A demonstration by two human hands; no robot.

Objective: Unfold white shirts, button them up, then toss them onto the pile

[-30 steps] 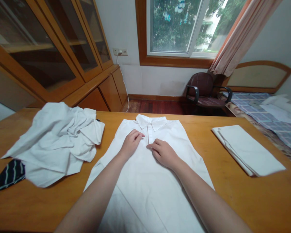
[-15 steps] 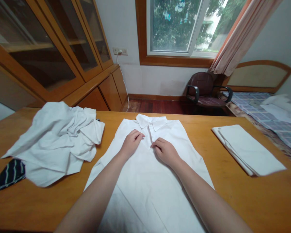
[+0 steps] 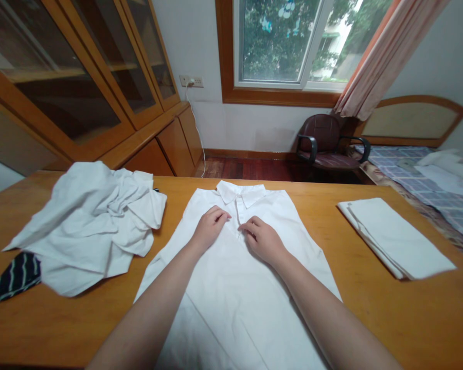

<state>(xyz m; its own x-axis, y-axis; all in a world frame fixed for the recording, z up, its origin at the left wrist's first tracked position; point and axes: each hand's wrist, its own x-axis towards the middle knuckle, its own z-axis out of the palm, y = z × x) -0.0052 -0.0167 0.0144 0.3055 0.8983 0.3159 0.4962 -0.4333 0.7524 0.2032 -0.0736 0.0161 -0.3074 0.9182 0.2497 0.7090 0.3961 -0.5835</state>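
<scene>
A white collared shirt [image 3: 231, 288] lies flat on the wooden table [image 3: 370, 308], collar at the far edge. My left hand [image 3: 209, 226] rests on the shirt's chest left of the front placket, fingers curled against the cloth. My right hand [image 3: 264, 239] sits just right of the placket, fingertips pinched at the front seam below the collar. The two hands are a few centimetres apart.
A crumpled heap of white garments [image 3: 96, 221] lies at the left, with a dark striped tie [image 3: 13, 275] beside it. A folded white shirt [image 3: 395, 236] lies at the right. Beyond the table stand a wooden cabinet [image 3: 81, 87], an armchair [image 3: 327, 144] and a bed [image 3: 440, 190].
My right hand has crept slightly up the placket toward the collar. The left hand has barely moved.
</scene>
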